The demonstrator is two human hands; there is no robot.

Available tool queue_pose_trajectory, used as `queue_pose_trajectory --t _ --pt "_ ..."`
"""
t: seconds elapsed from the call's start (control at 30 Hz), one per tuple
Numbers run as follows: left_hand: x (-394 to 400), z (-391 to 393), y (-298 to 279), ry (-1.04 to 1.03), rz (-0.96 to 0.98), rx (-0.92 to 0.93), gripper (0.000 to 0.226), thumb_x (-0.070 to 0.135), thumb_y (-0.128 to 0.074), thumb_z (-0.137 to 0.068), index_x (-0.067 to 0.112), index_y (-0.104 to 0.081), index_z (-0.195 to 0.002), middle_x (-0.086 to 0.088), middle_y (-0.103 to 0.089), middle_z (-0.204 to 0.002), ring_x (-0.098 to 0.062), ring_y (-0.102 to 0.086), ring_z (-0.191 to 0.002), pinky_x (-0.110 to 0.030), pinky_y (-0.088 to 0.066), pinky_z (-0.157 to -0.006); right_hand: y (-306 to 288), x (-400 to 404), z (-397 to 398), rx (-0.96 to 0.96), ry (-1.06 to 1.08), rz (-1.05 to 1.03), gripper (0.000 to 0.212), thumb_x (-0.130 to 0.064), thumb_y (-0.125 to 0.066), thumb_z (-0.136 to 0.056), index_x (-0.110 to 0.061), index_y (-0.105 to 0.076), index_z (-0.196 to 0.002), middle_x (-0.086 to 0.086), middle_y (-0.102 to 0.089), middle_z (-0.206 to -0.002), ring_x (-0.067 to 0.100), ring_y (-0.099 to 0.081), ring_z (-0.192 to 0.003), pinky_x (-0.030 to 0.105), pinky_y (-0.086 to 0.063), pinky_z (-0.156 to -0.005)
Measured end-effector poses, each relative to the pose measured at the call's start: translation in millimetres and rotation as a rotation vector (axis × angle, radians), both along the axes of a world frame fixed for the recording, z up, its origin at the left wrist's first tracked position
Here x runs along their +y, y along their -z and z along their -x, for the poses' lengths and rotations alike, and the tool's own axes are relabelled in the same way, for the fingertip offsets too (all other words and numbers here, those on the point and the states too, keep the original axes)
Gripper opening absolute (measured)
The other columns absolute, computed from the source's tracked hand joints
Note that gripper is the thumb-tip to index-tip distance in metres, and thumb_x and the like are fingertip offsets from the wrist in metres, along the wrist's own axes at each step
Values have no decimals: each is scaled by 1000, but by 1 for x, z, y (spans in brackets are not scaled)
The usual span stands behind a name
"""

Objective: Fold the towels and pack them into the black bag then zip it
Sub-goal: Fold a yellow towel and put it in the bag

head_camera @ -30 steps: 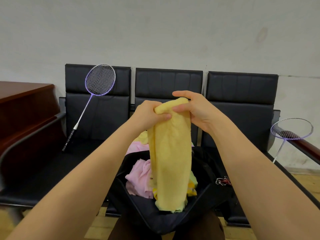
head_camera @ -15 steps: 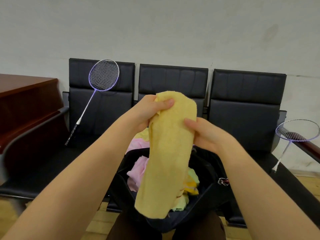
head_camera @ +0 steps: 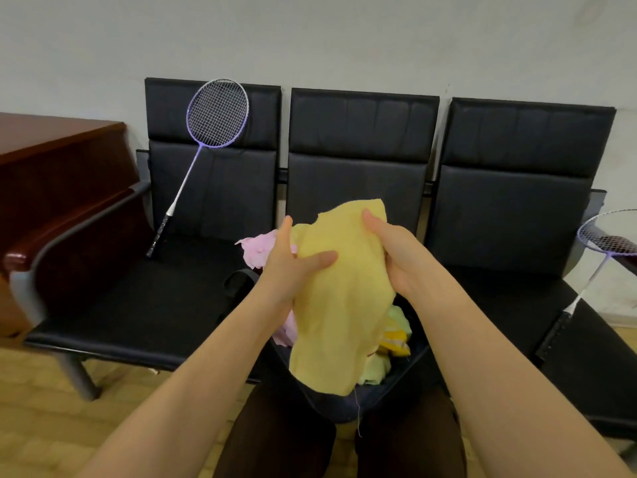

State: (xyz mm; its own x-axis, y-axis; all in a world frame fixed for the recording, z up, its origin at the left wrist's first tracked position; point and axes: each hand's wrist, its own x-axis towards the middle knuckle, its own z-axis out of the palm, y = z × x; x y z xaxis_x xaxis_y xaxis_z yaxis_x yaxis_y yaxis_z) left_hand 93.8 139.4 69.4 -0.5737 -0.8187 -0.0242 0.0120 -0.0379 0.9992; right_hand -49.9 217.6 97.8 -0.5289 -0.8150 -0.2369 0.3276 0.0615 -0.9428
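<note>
Person's standing right over the black bag [head_camera: 348, 405], which sits open on the middle seat of the bench [head_camera: 144, 298] w/ its mouth facing up, prob so each towel can drop straight in once folded. The yellow towel [head_camera: 339, 305] hangs lengthwise above that opening, lower end dangling just over the bag's front rim, so it looks mid-fold and not packed yet. Left hand [head_camera: 293, 267] is on the towel's left edge: thumb laid across the front of the cloth, fingers fairly straight and going behind it, a loose pinch rather than a fist. Right hand [head_camera: 396, 257] grips the upper right part, fingers curled round a bunched bit near the top corner. A pink towel [head_camera: 260, 246] pokes out behind the left hand, and green and yellow cloths [head_camera: 396, 336] lie crumpled inside the bag, unfolded as far as I can tell. Zip's clearly undone. Two badminton rackets around, one leaning on the left seat [head_camera: 218, 113], another at far right [head_camera: 610, 236]
</note>
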Motion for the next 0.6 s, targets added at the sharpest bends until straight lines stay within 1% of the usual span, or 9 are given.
queue_pose_trajectory --t 0.07,0.1,0.17,0.23,0.27,0.37,0.43,0.5,0.6 --pt "3 3 -1 -88 57 23 91 17 -76 -79 37 -22 -149 10 -39 -126 -19 -46 -119 -43 -46 -98 12 4 0 49 -87 -37 55 -53 -68 -83 -18 -60 -126 4 -69 -118 23 -67 -107 44 -53 -96" --pt "3 4 0 -105 75 29 78 14 -73 -82 35 -32 -145 10 -42 -123 -19 -47 -118 -39 -47 -95 18 7 0 77 -150 -70 72 -59 -75 -74 -22 -55 -133 1 -66 -125 21 -66 -110 45 -52 -97" --pt "4 5 -1 -111 82 0 40 14 -67 -87 30 -56 -121 13 -52 -110 -21 -52 -114 -32 -48 -85 27 11 4 158 -251 -124 106 -60 -86 -56 -29 -38 -146 -2 -56 -137 21 -63 -115 49 -51 -98" --pt "6 3 -3 -87 27 -39 11 20 -64 -90 30 -63 -94 17 -52 -100 -22 -52 -110 -30 -47 -82 32 13 5 275 -274 -116 89 -43 -85 -62 -35 -43 -140 -4 -54 -137 21 -62 -115 48 -51 -98" --pt "6 1 -3 -55 9 -42 12 23 -65 -90 35 -62 -88 16 -52 -101 -21 -51 -111 -32 -46 -85 33 13 5 331 -268 -103 71 -35 -83 -68 -36 -52 -132 -3 -55 -135 22 -61 -115 48 -51 -98" --pt "2 -5 -2 80 86 -114 27 25 -72 -83 40 -61 -103 12 -48 -117 -24 -47 -120 -44 -44 -101 29 11 0 382 -204 -49 35 -23 -75 -82 -31 -65 -116 0 -58 -127 24 -60 -115 48 -51 -98" --pt "0 -10 -2 116 149 -137 40 15 -76 -79 40 -60 -107 10 -47 -120 -27 -47 -122 -49 -44 -102 27 10 0 351 -144 -9 27 -18 -70 -87 -24 -67 -113 -4 -60 -117 25 -59 -114 45 -51 -98" --pt "-4 -12 -4 100 185 -108 42 6 -74 -79 39 -63 -101 1 -51 -125 -28 -50 -120 -50 -45 -101 24 11 2 374 -103 15 21 -14 -65 -90 -21 -69 -110 -7 -61 -111 25 -58 -114 43 -51 -97" --pt "-5 -12 -8 103 257 -133 41 0 -71 -80 34 -65 -101 -5 -53 -126 -25 -51 -117 -49 -45 -101 21 13 10 598 -77 -53 23 -15 -58 -96 -28 -70 -110 -5 -60 -125 22 -54 -118 46 -48 -101"
